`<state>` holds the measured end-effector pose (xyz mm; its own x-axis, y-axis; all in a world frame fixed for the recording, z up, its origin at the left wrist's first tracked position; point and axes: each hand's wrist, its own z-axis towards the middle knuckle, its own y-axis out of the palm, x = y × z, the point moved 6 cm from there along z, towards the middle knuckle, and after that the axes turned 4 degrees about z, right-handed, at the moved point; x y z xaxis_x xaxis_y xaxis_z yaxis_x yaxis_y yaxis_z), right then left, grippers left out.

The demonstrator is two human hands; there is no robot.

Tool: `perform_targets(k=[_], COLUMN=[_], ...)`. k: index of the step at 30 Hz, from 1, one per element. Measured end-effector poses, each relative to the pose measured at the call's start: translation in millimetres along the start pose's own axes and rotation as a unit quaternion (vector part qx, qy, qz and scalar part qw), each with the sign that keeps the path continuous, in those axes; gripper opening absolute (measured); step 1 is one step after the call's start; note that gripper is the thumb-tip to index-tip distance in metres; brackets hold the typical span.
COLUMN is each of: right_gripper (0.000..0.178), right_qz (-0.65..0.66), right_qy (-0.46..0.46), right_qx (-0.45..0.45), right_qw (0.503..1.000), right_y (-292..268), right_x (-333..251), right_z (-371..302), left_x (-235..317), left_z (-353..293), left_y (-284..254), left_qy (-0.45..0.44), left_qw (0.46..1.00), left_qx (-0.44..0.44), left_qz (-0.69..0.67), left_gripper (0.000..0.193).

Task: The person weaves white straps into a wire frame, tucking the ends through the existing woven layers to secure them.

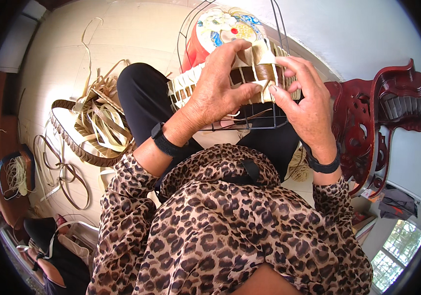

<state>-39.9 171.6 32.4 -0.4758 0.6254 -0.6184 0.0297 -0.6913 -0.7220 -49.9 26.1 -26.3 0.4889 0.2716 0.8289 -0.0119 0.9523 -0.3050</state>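
Note:
A black wire frame [214, 129] stands at my lap, with a band woven of cream and brown flat strips [186, 87] around it. My left hand [218, 81] is closed on this woven band, thumb along its lower edge and fingers over the upper side. On the right, my right hand [306, 93] grips the band's end, its thumb tip and index finger pressing on a cream strip [266, 55] that loops over a shiny brown strip [265, 73]. The fingers behind the band are partly hidden.
Beyond the frame is a round stool with a floral top [230, 27]. Loose cream and brown strips [104, 115] lie on the floor to the left, near a brown woven hoop [92, 158]. Carved red wooden furniture [368, 113] stands at the right. Another person [65, 255] sits at the lower left.

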Motion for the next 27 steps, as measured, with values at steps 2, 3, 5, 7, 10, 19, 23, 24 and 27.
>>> perform_targets(k=[2,3,5,7,10,19,23,24,27], right_gripper=[0.039,0.039,0.04,0.04,0.037,0.024,0.018,0.015,0.011], right_qz=[-0.009,-0.011,-0.016,-0.024,-0.049,-0.199,-0.255,-0.271,-0.273], right_qy=[-0.005,-0.004,0.0,-0.008,-0.044,-0.24,-0.264,-0.278,-0.302], right_qx=[0.007,0.002,-0.008,-0.033,-0.076,-0.173,-0.233,-0.251,-0.223], right_qw=[1.0,1.0,1.0,0.999,0.995,0.934,0.901,0.887,0.886], right_y=[-2.4,-2.6,-4.5,-6.2,-10.1,-13.9,-1.8,1.4,4.9], right_x=[0.2,1.2,2.0,-4.1,-10.3,-36.0,-60.0,-66.4,-44.7], right_z=[2.0,2.9,4.3,9.9,18.4,47.3,58.2,58.4,55.7], left_x=[-2.7,-0.1,1.1,0.3,3.7,17.8,18.9,19.7,21.8], left_z=[-2.2,-2.6,-3.4,-4.9,-4.9,-4.7,-3.7,-3.2,-3.4], left_y=[5.0,6.6,9.3,6.9,8.0,17.2,19.9,19.7,22.2], left_qy=[-0.036,-0.042,-0.036,-0.022,-0.007,0.034,0.014,0.016,-0.004], left_qw=[0.999,0.998,0.998,0.999,0.999,0.995,0.993,0.991,0.992], left_qx=[-0.005,-0.012,-0.012,-0.005,0.007,0.082,0.113,0.133,0.127], left_qz=[-0.039,-0.042,-0.056,-0.046,-0.042,0.049,0.021,-0.001,-0.003], left_gripper=[0.066,0.066,0.066,0.066,0.066,0.065,0.061,0.058,0.059])
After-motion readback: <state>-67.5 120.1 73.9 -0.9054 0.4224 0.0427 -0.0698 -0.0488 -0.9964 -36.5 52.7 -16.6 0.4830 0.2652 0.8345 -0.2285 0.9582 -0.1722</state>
